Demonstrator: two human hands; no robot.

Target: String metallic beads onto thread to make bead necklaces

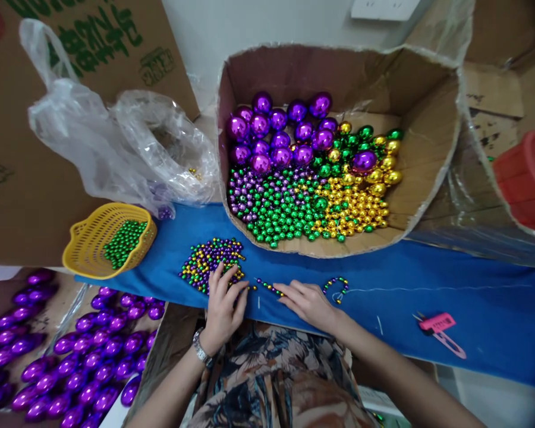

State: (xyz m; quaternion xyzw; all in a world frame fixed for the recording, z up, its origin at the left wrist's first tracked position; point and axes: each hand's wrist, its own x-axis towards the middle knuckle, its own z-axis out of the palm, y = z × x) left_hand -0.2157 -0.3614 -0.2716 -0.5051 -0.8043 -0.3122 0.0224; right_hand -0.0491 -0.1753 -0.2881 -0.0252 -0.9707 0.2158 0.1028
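My left hand has its fingers spread on the near edge of a pile of small purple, green and gold beads on blue cloth. I cannot make out any bead gripped in it. To its right, my right hand closes its fingers on a string of beads, whose thin tip points at the pile. A loose gold bead lies between the hands. Beyond the right hand, a beaded loop curves on the cloth, and a pale thread runs off to the right.
Behind stands a cut-down cardboard box of large and small shiny beads. A yellow basket with green beads sits left, near plastic bags. Pink thread snips lie right. Large purple beads fill the lower left.
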